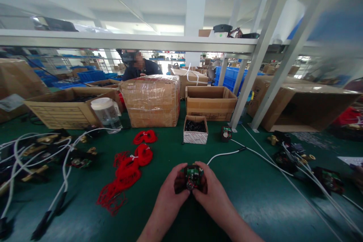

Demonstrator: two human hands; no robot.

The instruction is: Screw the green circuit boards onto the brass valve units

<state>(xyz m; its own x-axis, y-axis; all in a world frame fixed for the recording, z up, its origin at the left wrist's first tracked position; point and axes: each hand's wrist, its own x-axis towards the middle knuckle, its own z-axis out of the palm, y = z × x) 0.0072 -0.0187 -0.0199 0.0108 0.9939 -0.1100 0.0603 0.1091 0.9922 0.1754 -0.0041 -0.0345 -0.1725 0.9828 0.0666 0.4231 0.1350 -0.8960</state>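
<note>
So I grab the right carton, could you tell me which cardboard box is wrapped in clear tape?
The middle box, just behind the red wire bundles; the open boxes beside it are bare cardboard.

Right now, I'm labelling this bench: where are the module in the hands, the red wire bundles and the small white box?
module (194,177): head view, on its green board.
red wire bundles (128,175): head view, middle of the largest heap.
small white box (195,138): head view, on its front wall.
</note>
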